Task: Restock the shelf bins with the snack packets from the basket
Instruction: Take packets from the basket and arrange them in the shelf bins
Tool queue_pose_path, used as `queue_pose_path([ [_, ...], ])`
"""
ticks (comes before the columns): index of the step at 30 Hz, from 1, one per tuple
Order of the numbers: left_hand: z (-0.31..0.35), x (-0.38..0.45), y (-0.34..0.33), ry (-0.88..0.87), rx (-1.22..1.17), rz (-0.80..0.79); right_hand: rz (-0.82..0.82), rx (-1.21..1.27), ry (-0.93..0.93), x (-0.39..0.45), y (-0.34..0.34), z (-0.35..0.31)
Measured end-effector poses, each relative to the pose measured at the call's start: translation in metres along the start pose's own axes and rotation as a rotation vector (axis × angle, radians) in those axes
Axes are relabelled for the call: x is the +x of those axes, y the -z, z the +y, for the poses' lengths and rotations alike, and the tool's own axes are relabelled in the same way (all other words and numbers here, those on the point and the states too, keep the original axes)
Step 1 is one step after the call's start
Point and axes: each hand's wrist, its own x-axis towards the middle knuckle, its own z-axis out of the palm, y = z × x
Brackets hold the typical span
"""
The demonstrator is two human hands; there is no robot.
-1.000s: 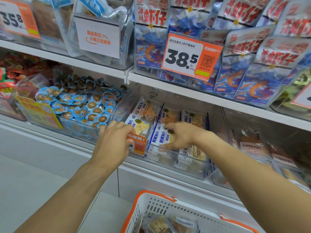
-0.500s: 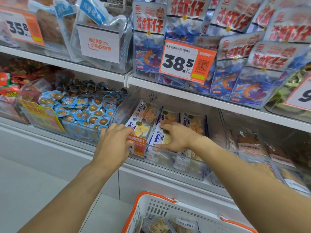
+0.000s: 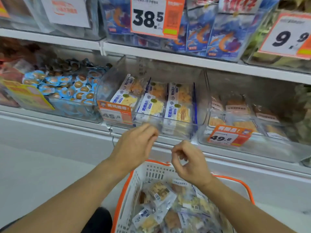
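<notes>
While both hands hovered in front of the shelf, neither held anything; the left hand (image 3: 134,145) hung with its fingers loosely curled just below the front lip of the clear middle bin (image 3: 200,105), and the right hand (image 3: 188,163) sat lower and to the right, its thumb and forefinger bent toward each other around nothing, so each grip stood empty. The bin lay just beyond the left hand's knuckles, apart from them; inside it the fish-slice packets (image 3: 151,106) lay in three rows, white and blue with yellow contents, running from the near wall to the far one. An orange price tag (image 3: 116,113) marked 45.8 hung on the bin's near left corner. Below and near, the white basket (image 3: 134,182) with its orange rim stood under the right wrist, holding the loose snack packets (image 3: 161,192) heaped together, well apart from both hands. To the left stood a bin of blue egg packets (image 3: 67,88); to the right another clear bin carried a tag (image 3: 227,136) reading 49.8; the shelf above held blue shrimp bags (image 3: 225,37) behind a 38.5 tag (image 3: 151,17).
</notes>
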Motion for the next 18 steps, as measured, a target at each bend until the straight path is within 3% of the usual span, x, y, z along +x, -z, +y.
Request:
queue_pose_path([
  [3,0.011,-0.047,-0.067,0.383,-0.093,-0.481,-0.273,-0.024,-0.306,-0.073,-0.03,0.029],
  [5,0.014,-0.088,-0.11,0.582,-0.092,-0.651,-0.501,-0.031,-0.543,-0.112,-0.044,0.043],
  [8,0.02,-0.142,-0.156,0.709,-0.093,-0.844,-0.766,-0.082,-0.727,-0.146,-0.056,0.056],
  [10,0.022,-0.162,-0.175,0.767,-0.103,-0.919,-0.777,0.018,-0.777,-0.162,-0.063,0.062],
  [14,0.024,-0.175,-0.199,0.729,-0.059,-0.98,-0.752,0.261,-1.08,-0.179,-0.08,0.076],
  [16,0.025,-0.174,-0.208,0.774,-0.128,-0.998,-0.616,0.372,-1.204,-0.177,-0.09,0.083],
  [18,0.023,-0.174,-0.215,0.842,-0.232,-0.913,-0.454,0.38,-1.286,-0.17,-0.098,0.087],
])
